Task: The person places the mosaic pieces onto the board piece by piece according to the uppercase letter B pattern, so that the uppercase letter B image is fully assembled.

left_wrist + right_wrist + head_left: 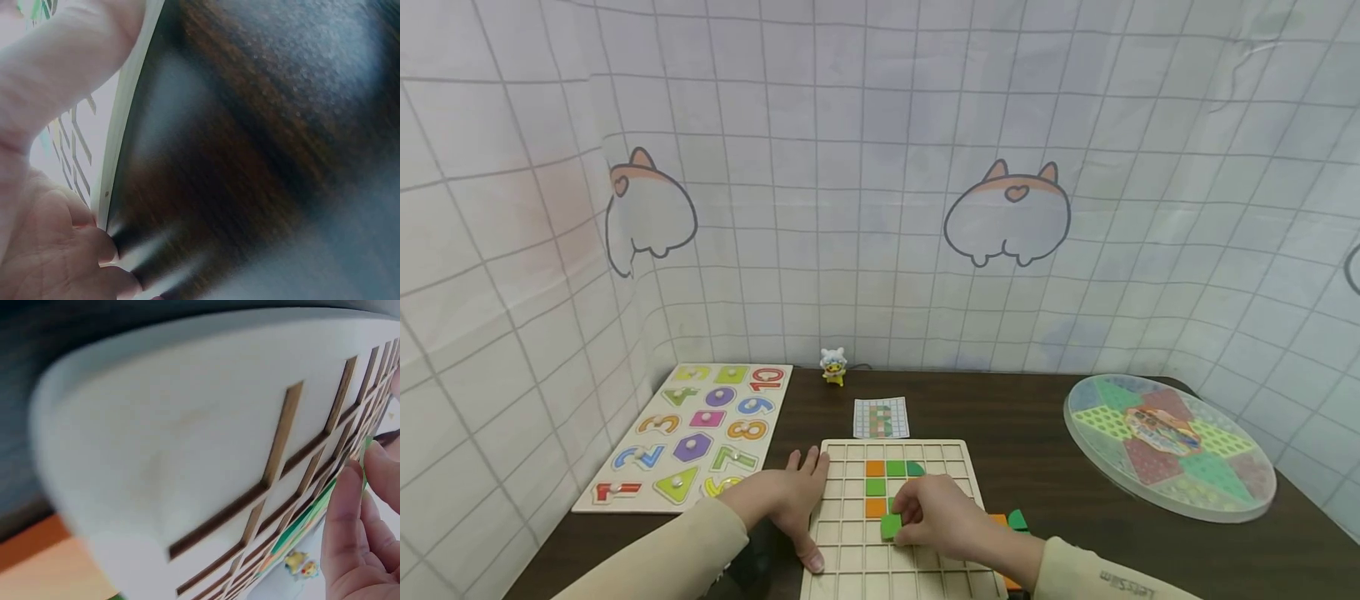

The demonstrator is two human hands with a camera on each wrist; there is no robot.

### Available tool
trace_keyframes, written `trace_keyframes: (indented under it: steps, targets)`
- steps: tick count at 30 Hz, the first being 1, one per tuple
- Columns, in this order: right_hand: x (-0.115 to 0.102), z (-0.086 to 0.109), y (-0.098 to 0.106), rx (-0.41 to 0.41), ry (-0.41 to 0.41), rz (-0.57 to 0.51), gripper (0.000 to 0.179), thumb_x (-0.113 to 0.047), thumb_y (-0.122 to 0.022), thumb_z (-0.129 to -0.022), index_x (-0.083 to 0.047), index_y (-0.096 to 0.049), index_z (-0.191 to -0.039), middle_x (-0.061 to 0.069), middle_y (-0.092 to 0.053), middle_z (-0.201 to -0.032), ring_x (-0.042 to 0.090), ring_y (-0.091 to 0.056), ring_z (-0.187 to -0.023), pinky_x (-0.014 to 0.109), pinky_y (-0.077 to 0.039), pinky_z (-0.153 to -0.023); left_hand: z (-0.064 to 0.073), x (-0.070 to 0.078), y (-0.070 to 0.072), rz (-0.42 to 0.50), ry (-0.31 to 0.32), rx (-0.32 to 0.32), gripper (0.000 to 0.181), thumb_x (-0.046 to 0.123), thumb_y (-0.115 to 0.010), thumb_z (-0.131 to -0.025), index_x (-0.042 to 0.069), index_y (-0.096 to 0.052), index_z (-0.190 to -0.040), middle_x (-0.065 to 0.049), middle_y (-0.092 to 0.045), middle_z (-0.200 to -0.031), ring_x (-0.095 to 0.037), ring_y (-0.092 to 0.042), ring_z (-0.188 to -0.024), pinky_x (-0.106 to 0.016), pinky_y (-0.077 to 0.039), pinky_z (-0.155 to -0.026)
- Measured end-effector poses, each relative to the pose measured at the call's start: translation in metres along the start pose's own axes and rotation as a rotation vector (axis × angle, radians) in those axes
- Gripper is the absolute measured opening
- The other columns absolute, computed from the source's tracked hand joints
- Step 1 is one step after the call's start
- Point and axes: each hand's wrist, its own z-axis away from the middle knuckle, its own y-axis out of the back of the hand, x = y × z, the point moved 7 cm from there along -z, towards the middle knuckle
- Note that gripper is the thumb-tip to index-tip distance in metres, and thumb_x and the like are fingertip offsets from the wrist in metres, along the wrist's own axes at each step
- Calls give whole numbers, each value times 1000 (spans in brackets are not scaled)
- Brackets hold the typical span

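Observation:
A pale wooden grid board [850, 558] lies on the dark table. My left hand [792, 504] rests along its left edge, fingers fairly straight and thumb spread; the left wrist view shows the palm and fingers [122, 281] against that edge. Over the middle of the grid, my right hand [943, 518] pinches a green tile [891, 527] between thumb and fingers; this thin tile [366, 456] also appears in the right wrist view. Set in the board are orange tiles [876, 507], green tiles [876, 487] and a dark green rounded tile [914, 468]. My right hand covers part of this group.
Behind the board lies a card with a coloured grid pattern [881, 418], near a small figurine [832, 367]. Loose orange and green tiles [1017, 520] lie right of the board. A number puzzle [707, 417] is at left, a round game board [1172, 446] at right.

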Motion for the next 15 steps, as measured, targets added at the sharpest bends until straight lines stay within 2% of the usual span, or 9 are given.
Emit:
trace_keyframes:
  steps: [5,15]
  targets:
    - [-4,-6,-8,-18,12,11,19,0,-87,-76,0,-73,-89,3,-71,-77,1,-60,-68,20,-51,-64,1,1,1,3,-8,-1,160,84,-84,-44,8,-11,-165,-17,-10,-172,-45,-9,-158,-58,-28,-122]
    - [-7,-14,-14,-18,-10,102,18,-3,-89,-75,-3,-75,-86,-2,-69,-71,-1,-56,-64,20,-50,-63,2,2,1,-2,-4,6,159,83,-84,-45,8,-13,-164,-18,-12,-172,-45,-11,-157,-58,-28,-122]
